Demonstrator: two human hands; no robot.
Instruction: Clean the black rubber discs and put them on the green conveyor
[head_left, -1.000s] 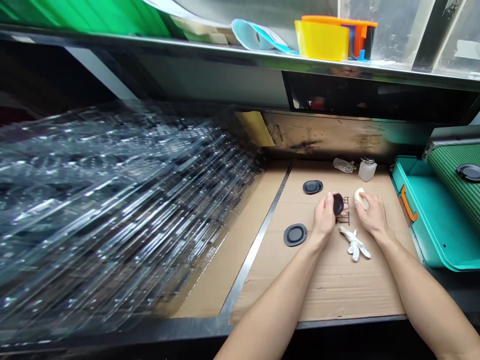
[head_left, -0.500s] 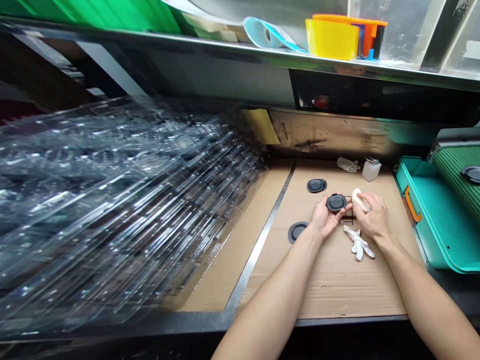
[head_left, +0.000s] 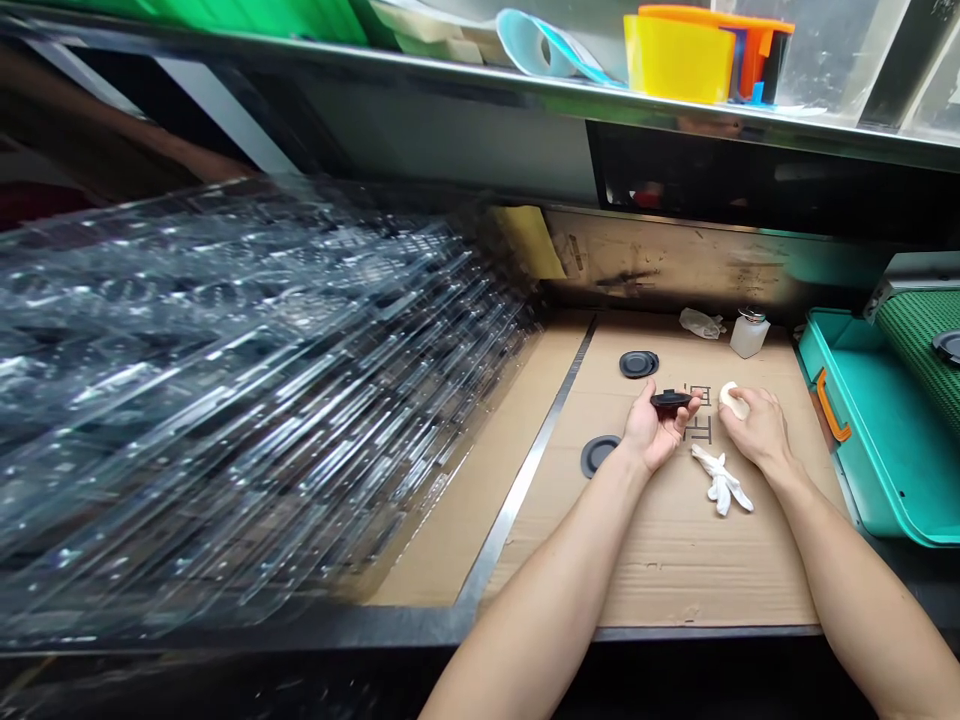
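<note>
My left hand [head_left: 654,432] is palm up over the cardboard sheet [head_left: 675,560] and grips a black round disc [head_left: 670,400] by its edge, held nearly flat. My right hand [head_left: 757,428] rests on the cardboard just to the right, fingers closed round a small cream-white pad [head_left: 730,396]. A crumpled white cloth [head_left: 721,480] lies between the two hands. A second black disc [head_left: 598,454] lies flat left of my left wrist, and a small stack of black discs [head_left: 638,363] sits farther back.
A large slanted stack of clear plastic trays [head_left: 225,400] fills the left half. A small clear bottle [head_left: 749,333] and crumpled plastic [head_left: 701,322] stand at the back. A teal bin [head_left: 870,440] and a green ribbed belt [head_left: 926,350] are on the right. A shelf above holds a yellow container [head_left: 677,62].
My left hand has turned the black disc from on edge to nearly flat. My right hand has drawn away from the disc with the pad. The view has shifted slightly.
</note>
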